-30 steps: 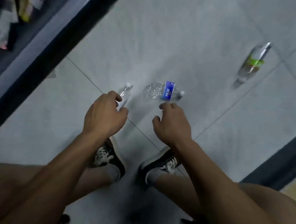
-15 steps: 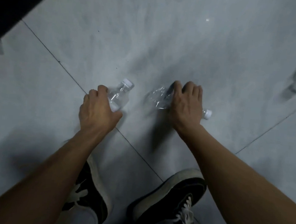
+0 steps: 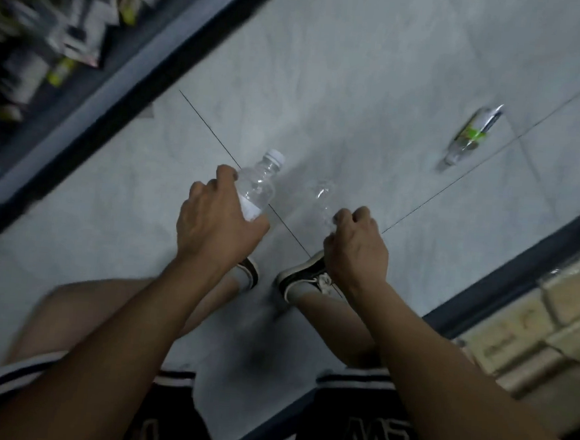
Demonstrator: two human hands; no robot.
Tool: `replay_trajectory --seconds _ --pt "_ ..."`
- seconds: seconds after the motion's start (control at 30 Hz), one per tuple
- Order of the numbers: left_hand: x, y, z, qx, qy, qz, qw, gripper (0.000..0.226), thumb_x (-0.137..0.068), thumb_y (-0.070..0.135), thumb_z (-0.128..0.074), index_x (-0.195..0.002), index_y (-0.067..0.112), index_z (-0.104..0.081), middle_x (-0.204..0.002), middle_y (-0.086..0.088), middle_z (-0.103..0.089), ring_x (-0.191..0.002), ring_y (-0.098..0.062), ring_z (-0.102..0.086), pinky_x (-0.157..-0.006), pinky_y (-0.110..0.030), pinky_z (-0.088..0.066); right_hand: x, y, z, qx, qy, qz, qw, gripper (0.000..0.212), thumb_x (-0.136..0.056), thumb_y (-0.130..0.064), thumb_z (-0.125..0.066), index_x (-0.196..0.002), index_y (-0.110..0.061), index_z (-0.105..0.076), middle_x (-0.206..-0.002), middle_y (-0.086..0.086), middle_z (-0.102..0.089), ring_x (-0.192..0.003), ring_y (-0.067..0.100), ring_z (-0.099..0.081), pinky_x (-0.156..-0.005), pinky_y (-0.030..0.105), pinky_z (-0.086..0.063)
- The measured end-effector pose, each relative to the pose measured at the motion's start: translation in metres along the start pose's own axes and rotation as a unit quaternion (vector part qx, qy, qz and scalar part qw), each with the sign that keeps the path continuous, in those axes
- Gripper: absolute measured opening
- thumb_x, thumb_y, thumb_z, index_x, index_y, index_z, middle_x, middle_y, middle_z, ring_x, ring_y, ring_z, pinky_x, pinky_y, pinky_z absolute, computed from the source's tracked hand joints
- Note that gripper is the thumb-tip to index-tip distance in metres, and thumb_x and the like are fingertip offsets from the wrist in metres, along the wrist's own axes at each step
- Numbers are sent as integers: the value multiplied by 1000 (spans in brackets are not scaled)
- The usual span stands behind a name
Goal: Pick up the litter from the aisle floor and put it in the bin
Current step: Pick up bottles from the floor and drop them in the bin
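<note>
While left grip (image 3: 218,221) clasps capped bottle (image 3: 258,186) | right grip (image 3: 357,245) pinches crushed bottle (image 3: 324,198)

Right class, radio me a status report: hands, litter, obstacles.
Left hand grips capped bottle. Right hand grips crushed bottle. Green-label bottle on floor. No bin visible.

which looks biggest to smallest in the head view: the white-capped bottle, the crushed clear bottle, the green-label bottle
1. white-capped bottle, in the left hand
2. green-label bottle, on the floor, farther off, so its true size is unsure
3. crushed clear bottle, partly hidden by the right hand; close to the second, so that order is unsure
</note>
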State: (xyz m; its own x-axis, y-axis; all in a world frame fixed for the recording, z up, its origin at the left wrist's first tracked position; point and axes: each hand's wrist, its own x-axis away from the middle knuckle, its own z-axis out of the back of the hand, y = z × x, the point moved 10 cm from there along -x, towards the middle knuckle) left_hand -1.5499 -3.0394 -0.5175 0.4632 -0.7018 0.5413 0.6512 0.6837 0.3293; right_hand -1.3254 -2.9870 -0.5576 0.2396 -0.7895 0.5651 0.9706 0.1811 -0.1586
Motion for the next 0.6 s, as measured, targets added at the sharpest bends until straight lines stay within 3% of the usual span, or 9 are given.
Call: replay_trajectory --seconds 0.17,0.33,0.47,0.6 --pt "82 44 159 -6 11 -44 999 65 -69 45 -70 -122 23 -41 -92 7 -42 -101 -26 -51 -71 -36 -43 91 -55 143 -9 7 9 1000 17 -94 -24 -57 -107 -13 -55 -104 6 -52 -94 26 -52 -65 38 -48" --pt "136 70 294 -4 37 -80 996 62 -70 45 -67 -122 22 -42 -103 1 -59 -99 -23 -50 -68 -35 -41 154 -115 280 -25 67 41 997 20 -85 -19 -62 -100 -7 -56 -97 12 -55 -92 32 -52 -62 38 -43" --pt "160 78 369 -20 100 -133 986 61 -69 50 -68 -118 25 -41 -100 1 -58 -90 -20 -46 -62 -33 -36 182 -156 342 -36 102 74 991 23 -78 -23 -63 -91 -8 -51 -90 10 -52 -87 31 -48 -58 36 -37" --pt "171 66 406 -28 137 -137 981 65 -69 53 -68 -120 26 -39 -105 1 -62 -100 -22 -50 -65 -32 -36 194 -177 370 -79 116 73 987 24 -77 -26 -62 -85 -12 -44 -89 5 -47 -74 33 -49 -57 38 -43"
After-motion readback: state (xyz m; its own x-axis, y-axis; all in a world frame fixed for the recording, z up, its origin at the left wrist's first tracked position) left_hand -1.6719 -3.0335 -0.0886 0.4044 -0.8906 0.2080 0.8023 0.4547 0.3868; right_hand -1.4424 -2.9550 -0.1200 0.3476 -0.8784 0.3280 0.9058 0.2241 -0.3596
